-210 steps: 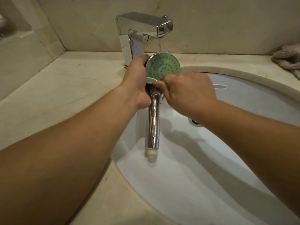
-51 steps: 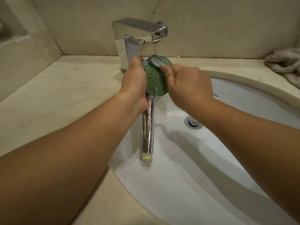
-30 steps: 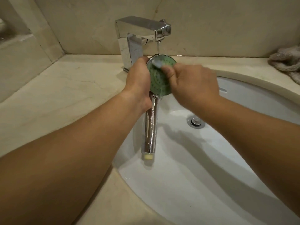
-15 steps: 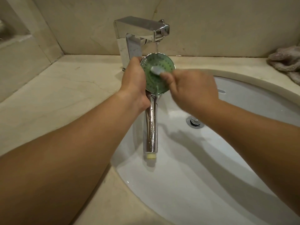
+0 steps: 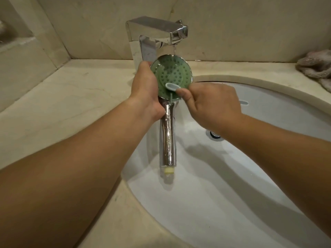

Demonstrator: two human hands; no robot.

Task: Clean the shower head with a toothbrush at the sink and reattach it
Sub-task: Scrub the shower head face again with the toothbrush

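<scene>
The left hand [image 5: 146, 90] wraps around the shower head [image 5: 171, 74] from the 9 o'clock side, fingers curled behind the disc and the palm against the neck, so the green nozzle face looks back at the wearer. The right hand [image 5: 213, 106] comes in from 3 o'clock and pinches the toothbrush [image 5: 172, 86] between thumb and fingertips; only the pale brush head shows, lying on the lower part of the green face at about 6 o'clock, with the handle hidden inside the hand.

The chrome handle of the shower head hangs down toward 6 o'clock over the sink [image 5: 268, 83], its yellowish threaded end free and attached to nothing. A thin stream of water falls from the faucet [image 5: 157, 31] at 12 o'clock onto the upper rim of the disc, and a trickle runs off the lower edge and down the handle.

Farther out, the drain [image 5: 214, 135] sits at 4 o'clock from the hands, partly behind the right wrist, and a crumpled towel [image 5: 317, 68] lies on the countertop [image 5: 62, 104] at the far 2 o'clock edge.

By my judgement the task is in its scrubbing stage: the head is off its hose and wet, with the brush on the nozzles. Finishing the scrub, rinsing and all of the reattaching remain.
</scene>
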